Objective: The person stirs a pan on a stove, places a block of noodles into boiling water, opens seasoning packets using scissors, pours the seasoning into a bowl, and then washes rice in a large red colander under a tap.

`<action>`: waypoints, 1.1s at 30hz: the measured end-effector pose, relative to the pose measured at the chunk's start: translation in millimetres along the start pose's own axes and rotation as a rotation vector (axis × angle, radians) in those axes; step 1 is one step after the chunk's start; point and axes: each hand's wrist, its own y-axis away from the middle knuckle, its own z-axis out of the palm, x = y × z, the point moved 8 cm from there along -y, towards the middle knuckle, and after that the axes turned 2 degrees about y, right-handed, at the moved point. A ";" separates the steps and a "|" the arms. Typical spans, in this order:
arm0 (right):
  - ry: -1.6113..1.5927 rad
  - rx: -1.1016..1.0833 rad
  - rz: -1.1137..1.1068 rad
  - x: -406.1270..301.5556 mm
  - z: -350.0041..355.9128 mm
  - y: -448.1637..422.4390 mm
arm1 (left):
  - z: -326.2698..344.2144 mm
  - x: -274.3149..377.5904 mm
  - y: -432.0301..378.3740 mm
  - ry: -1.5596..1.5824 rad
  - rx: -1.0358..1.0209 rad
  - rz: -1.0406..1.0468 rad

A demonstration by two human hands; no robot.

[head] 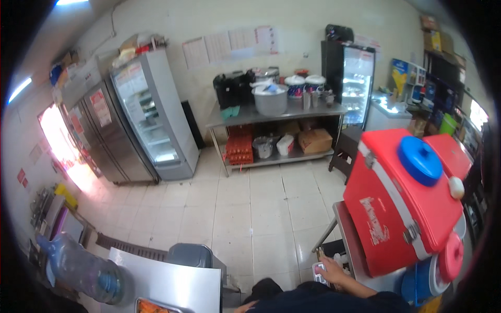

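Observation:
My right hand [332, 270] is low at the right of centre, its fingers on a small white device with a lit screen [320, 273], close to my lap. Only a bit of my left hand [246, 307] shows at the bottom edge, and what it does is hidden. To the right of my right hand, a large red cooler box [395, 203] stands on a steel table [350, 244], with a round blue lid [420, 160] on top. A steel tray [141, 307] with orange food lies on another steel table [176, 276] at the lower left.
A large clear water bottle [84, 270] lies on the left table, beside a grey bin [190, 255]. Ahead, a steel work table [242, 119] holds a big pot [270, 101] and tubs. Refrigerators [156, 117] line the wall; a dark plastic stool [346, 146] stands right of the work table.

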 end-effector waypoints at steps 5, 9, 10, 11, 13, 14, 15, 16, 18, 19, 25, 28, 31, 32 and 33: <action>0.179 0.097 -0.069 -4.8 -8.2 -160.3 | -58.5 127.3 -88.2 0.060 -0.105 0.022; 0.281 -0.125 0.066 -11.8 22.1 -279.0 | -173.4 202.8 -166.8 -0.027 0.081 0.048; 0.290 -0.117 0.056 -27.7 9.7 -315.7 | -199.1 231.3 -182.7 -0.023 0.083 0.063; 0.240 -0.287 0.055 -48.7 12.9 -339.9 | -224.9 264.8 -186.7 -0.087 0.166 0.176; 0.104 -0.672 0.100 -87.9 24.9 -364.9 | -269.2 315.0 -205.3 -0.223 0.293 0.305; 0.014 -0.877 0.137 -99.0 35.7 -369.1 | -286.5 331.9 -218.2 -0.298 0.339 0.333; 0.074 -0.866 0.113 -98.8 34.8 -404.6 | -290.4 344.5 -229.3 -0.294 0.316 0.275; 0.149 -0.829 0.063 -100.8 29.4 -450.5 | -299.8 373.6 -236.5 -0.263 0.350 0.304; -0.212 -0.592 0.011 -128.6 1.9 -537.6 | -329.2 415.4 -242.2 -0.231 0.425 0.366; -0.198 -0.580 -0.008 -136.6 -8.8 -576.2 | -342.5 426.0 -248.5 -0.185 0.461 0.383; -0.078 -0.005 -0.370 -221.9 -113.7 -878.5 | -424.1 444.0 -285.6 0.183 0.756 0.336; -0.020 0.110 -0.333 -226.0 -145.5 -1042.0 | -454.3 408.2 -328.5 0.376 0.855 0.244; 0.269 0.156 -0.064 -169.6 -162.2 -1177.0 | -452.1 455.7 -346.9 0.423 1.071 0.138; 0.337 0.233 -0.014 -147.8 -171.6 -1219.2 | -442.1 485.2 -349.1 0.502 1.112 0.172; 0.291 0.204 0.002 -154.2 -166.8 -1246.1 | -433.5 502.5 -343.5 0.555 1.136 0.194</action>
